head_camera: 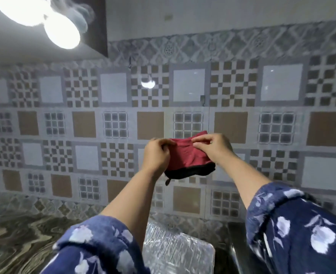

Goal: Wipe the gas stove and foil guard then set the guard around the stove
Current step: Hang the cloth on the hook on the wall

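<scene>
A red cloth with a dark lower edge hangs in front of the tiled wall at arm's length. My left hand pinches its upper left edge. My right hand pinches its upper right edge. Low in the view, between my forearms, stands the shiny silver foil guard, upright on the counter. The gas stove is mostly hidden; only a dark metal edge shows to the right of the foil.
A patterned tile wall fills the view ahead. A marbled brown counter lies at lower left. A bright bulb glares at upper left beside a dark cabinet edge. My blue flowered sleeves cover the bottom corners.
</scene>
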`<action>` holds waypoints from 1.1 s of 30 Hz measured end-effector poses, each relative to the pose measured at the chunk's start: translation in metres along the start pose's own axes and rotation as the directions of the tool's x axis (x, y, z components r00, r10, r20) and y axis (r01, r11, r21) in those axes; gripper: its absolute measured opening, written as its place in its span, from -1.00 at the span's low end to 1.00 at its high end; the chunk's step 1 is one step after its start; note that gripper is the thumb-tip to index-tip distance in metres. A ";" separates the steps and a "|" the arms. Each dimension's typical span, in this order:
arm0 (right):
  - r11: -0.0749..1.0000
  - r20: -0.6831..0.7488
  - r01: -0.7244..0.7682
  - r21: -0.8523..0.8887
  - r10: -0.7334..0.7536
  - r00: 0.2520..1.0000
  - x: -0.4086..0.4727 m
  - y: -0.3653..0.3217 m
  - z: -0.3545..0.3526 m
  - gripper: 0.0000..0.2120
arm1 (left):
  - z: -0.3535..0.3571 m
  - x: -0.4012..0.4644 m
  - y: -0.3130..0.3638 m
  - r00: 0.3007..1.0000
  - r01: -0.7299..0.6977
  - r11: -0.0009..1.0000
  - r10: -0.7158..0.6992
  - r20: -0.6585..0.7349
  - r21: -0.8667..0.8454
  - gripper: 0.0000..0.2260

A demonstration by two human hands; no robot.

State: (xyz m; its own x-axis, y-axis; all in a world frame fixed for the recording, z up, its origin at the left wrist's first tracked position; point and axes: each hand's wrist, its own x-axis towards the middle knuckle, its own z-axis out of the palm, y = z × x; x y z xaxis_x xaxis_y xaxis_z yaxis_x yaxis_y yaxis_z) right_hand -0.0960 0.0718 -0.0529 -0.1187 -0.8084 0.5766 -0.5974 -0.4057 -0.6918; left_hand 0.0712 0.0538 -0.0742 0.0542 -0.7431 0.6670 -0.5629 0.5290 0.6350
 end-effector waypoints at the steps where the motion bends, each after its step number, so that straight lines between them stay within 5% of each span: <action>1: 0.999 -0.021 0.026 -0.045 -0.027 0.999 0.013 0.000 -0.002 -0.82 | 0.005 0.013 0.004 1.000 -0.022 1.000 0.022 0.005 0.008 -0.68; 9: 0.960 -0.315 0.160 -0.230 -0.229 0.921 0.134 -0.006 -0.025 -0.69 | 0.047 0.125 0.040 0.960 -0.279 0.958 0.278 0.014 0.069 -0.48; 15: 0.936 -0.315 0.199 -0.290 -0.289 0.904 0.161 0.031 -0.011 -0.73 | 0.090 0.156 0.032 0.935 -0.353 0.925 0.348 0.061 0.140 -0.51; 25: 0.996 -0.297 0.044 -0.076 -0.065 0.953 0.112 0.052 0.007 -0.58 | 0.088 0.108 -0.002 0.967 -0.166 0.986 0.168 0.191 -0.030 -0.43; 29: 0.959 -0.227 -0.089 -0.268 0.027 0.974 0.061 0.060 0.008 -0.56 | 0.065 0.062 -0.012 0.971 -0.092 0.995 0.080 0.227 0.045 -0.48; 33: 0.904 -0.007 -0.183 -0.387 0.196 0.981 -0.015 0.048 0.017 -0.65 | 0.030 -0.011 -0.019 0.941 0.012 0.986 -0.066 0.332 0.163 -0.62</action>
State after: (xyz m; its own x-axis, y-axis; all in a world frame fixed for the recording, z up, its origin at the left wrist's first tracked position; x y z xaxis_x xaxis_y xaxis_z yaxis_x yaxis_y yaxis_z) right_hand -0.1092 0.0570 -0.1020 -0.2391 -0.8690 0.4332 -0.8250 -0.0535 -0.5626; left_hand 0.0563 0.0394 -0.1054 -0.1853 -0.8702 0.4565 -0.6895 0.4462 0.5706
